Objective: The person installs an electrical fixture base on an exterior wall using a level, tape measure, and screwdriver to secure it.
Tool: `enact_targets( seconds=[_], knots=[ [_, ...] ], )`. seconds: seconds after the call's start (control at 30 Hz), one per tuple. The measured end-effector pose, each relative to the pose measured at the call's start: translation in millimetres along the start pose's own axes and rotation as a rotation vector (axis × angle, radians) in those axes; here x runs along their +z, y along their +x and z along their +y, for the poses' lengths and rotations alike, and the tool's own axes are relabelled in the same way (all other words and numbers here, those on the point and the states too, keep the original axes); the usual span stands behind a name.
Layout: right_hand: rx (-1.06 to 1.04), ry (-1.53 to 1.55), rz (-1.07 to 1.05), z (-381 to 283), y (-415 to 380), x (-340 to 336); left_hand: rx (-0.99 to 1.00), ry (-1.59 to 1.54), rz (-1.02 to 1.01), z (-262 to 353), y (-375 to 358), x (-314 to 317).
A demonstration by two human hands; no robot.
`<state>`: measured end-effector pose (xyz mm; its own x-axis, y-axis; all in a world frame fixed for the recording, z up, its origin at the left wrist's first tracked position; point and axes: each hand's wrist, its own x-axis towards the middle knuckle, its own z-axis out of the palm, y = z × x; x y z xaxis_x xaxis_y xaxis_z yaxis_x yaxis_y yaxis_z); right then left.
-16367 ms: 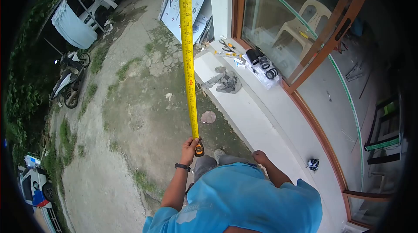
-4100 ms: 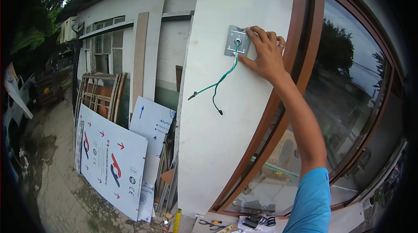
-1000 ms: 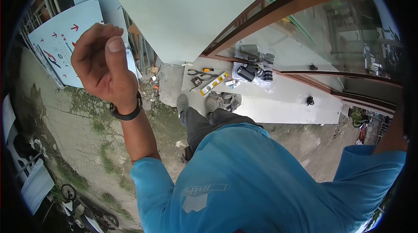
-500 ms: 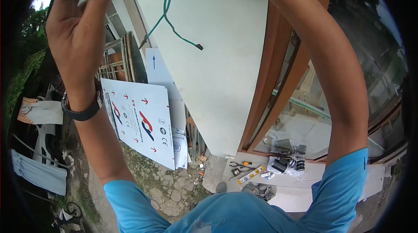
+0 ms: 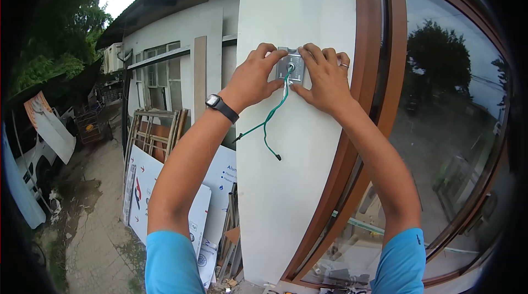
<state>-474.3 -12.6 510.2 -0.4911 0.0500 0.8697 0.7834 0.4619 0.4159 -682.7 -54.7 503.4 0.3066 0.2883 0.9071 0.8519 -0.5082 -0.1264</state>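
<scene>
A small grey metal mounting plate (image 5: pixel 297 73) lies flat against the white wall panel (image 5: pixel 275 206) at about head height. My left hand (image 5: pixel 254 77) grips its left edge, thumb low and fingers at the upper corner. On the opposite edge, my right hand (image 5: pixel 329 78) holds it with fingers on top and thumb at the lower corner. Through a hole in the plate's middle come green wires (image 5: pixel 267 121), which hang down and split into two dark-tipped ends. A short white wire shows beside them just under the plate.
Right of the panel stands a brown-framed glass door (image 5: pixel 379 129). Printed aluminium composite sheets (image 5: pixel 199 214) and wooden frames (image 5: pixel 159 129) lean at the left. Several tools and small parts lie low down near the panel's foot, partly cut off.
My view has tilted up, bringing the plate and both hands into full sight. My left hand, earlier raised apart at the left, is now on the plate's left edge.
</scene>
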Motion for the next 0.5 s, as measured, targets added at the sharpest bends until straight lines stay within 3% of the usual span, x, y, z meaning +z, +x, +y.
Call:
enact_targets(
  seconds=[0.17,0.27,0.5],
  knots=[
    [-0.011,0.002,-0.029,-1,1,-4,0.0,-0.061,0.029,-3,2,11],
    [-0.074,-0.009,0.086,1,1,2,0.014,-0.082,0.05,-9,2,13],
    [-0.055,-0.023,0.025,1,2,2,0.023,-0.029,0.04,-15,5,19]
  ],
)
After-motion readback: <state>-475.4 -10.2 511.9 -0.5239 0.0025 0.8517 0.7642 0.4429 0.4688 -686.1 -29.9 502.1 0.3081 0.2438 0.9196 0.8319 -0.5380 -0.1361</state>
